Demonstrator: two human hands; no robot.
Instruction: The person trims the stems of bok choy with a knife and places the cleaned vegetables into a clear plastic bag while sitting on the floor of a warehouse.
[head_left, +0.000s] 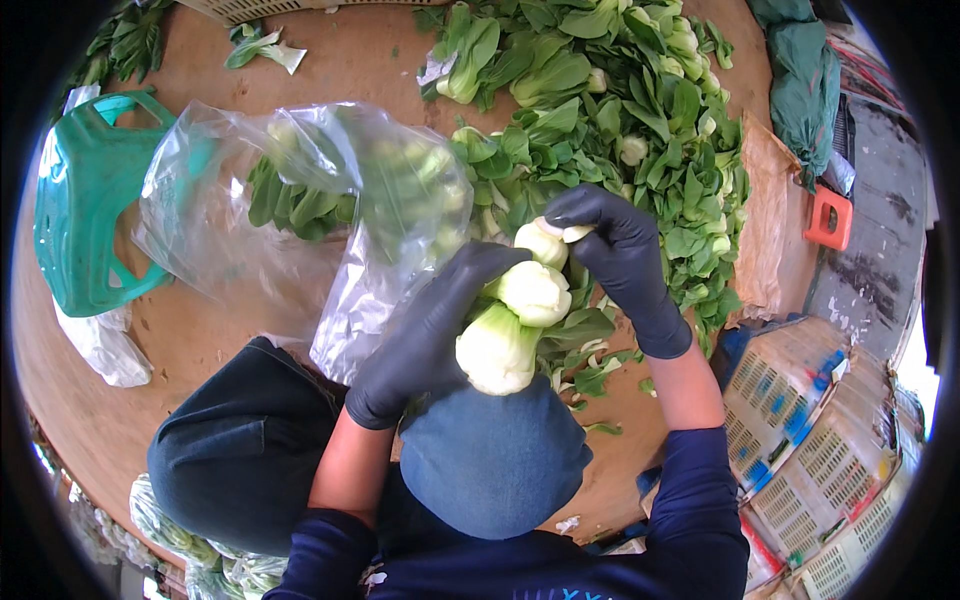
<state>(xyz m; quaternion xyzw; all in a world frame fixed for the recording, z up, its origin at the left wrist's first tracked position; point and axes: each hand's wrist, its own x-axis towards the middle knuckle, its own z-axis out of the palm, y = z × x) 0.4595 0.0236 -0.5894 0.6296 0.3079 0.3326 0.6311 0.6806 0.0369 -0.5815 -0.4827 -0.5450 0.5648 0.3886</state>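
Observation:
My left hand (435, 322), in a black glove, is wrapped around a bunch of three pak choi heads (498, 349), with their pale bases facing up. At the uppermost head (541, 243), my gloved right hand (611, 244) pinches a pale outer stalk (577, 233) between thumb and fingers. The leaves of the bunch are mostly hidden below the bases. Left of my hands lies a large clear plastic bag (247, 262), and pak choi show through its film. Beyond my right hand spreads a big heap of loose pak choi (667, 142).
A green plastic stool (90, 195) lies tipped at the left. Leaf scraps (596, 375) litter the brown floor near my right knee (495, 457). Plastic crates (772, 397) stand at the right, and bagged greens (169, 525) lie behind my left knee (240, 450).

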